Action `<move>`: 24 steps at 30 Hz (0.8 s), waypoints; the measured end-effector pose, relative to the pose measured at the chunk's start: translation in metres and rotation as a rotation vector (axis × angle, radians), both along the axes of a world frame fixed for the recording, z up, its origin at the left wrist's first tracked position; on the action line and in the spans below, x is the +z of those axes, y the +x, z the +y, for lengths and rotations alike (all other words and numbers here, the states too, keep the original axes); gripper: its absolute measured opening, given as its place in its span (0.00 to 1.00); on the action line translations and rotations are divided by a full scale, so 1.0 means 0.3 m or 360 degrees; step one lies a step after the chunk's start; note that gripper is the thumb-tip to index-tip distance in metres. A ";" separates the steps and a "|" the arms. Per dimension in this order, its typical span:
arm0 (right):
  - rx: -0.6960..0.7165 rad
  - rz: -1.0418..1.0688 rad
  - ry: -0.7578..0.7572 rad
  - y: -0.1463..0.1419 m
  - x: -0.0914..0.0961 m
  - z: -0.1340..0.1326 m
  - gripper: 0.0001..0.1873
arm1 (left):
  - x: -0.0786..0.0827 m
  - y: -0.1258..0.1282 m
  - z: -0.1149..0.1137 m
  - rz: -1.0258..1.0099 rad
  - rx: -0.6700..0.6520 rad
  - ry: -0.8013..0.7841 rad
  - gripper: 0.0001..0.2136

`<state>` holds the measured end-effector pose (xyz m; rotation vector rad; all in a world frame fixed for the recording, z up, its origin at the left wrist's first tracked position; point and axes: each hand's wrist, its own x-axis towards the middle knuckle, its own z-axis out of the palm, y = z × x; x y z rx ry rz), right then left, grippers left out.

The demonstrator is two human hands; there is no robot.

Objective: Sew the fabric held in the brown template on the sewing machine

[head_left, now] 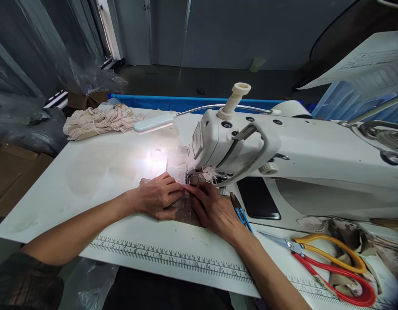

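Observation:
My left hand (159, 196) and my right hand (214, 210) meet at the needle area of a white sewing machine (302, 144). Under and between them lies a piece of brown fabric (185, 215), its far part hidden by my fingers. The left fingers are bent and closed on the fabric just left of the presser foot. With thumb and index finger pressed together, the right hand grips the fabric edge in front of the foot. The needle itself cannot be made out. Blue thread snips (242, 214) lie beside my right wrist.
A black phone (258, 198) rests under the machine arm. Large scissors with yellow and red handles (328, 258) lie at the right, near fabric scraps (356, 241). Beige lace (98, 121) is piled back left. A lit lamp (155, 122) hangs over the white table (98, 172).

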<state>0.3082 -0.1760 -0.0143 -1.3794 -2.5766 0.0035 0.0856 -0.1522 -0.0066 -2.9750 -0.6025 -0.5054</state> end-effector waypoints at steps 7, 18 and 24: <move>0.0083 0.0053 0.0025 0.009 0.001 0.001 0.21 | -0.001 -0.004 0.015 0.0011 0.0045 -0.0048 0.17; 0.0088 0.0118 0.0127 0.013 -0.013 0.001 0.20 | 0.022 -0.002 0.027 0.0165 0.0164 -0.0029 0.22; 0.0082 0.0239 -0.0008 0.022 -0.010 0.007 0.20 | 0.033 0.002 0.033 0.0204 0.0217 -0.0046 0.23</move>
